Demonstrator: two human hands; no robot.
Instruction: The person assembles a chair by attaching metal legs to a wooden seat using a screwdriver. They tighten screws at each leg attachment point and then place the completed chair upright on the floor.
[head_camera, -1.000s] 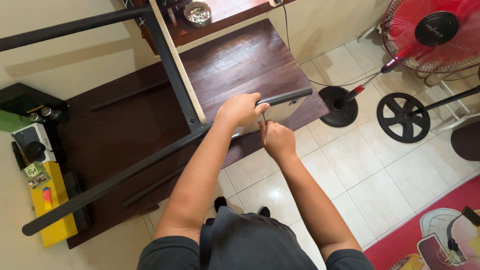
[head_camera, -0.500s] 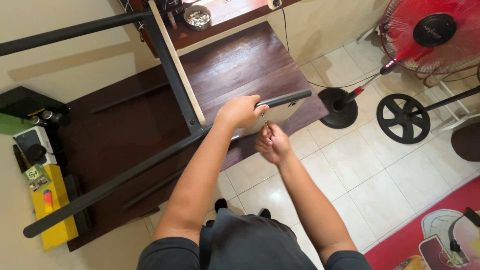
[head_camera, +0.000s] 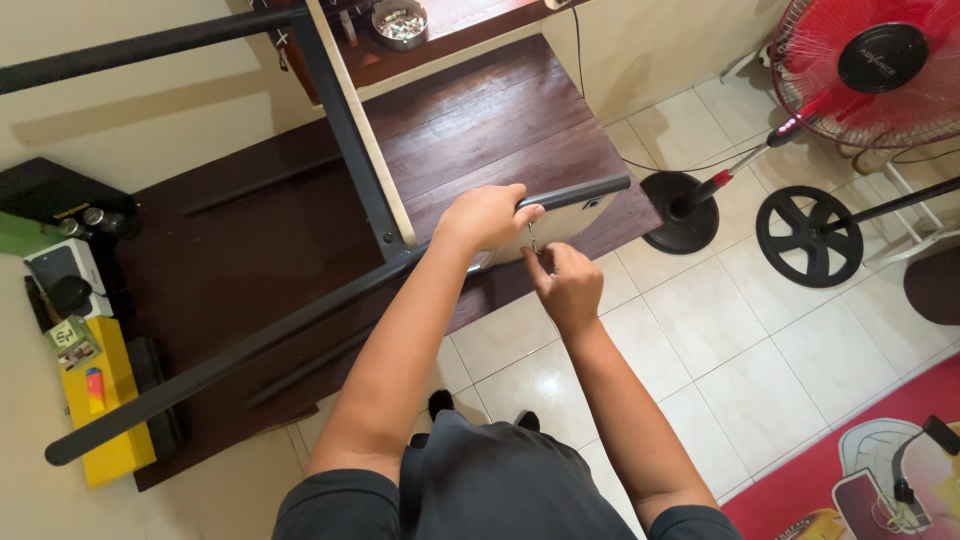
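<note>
A black metal frame made of round and square tubes stands over a dark wooden board lying on the floor. My left hand grips the long round tube near its right end, where a light wooden panel sits under it. Just below, my right hand pinches a small thin metal tool, its tip pointing up at the underside of the tube.
A red standing fan with a round black base stands at the right beside a black wheel-shaped base. A yellow box and small tools lie at the left. A metal bowl sits on a shelf.
My right hand has dropped slightly below the tube and shifted a little right, still pinching the small tool. My left hand keeps its grip on the tube.
</note>
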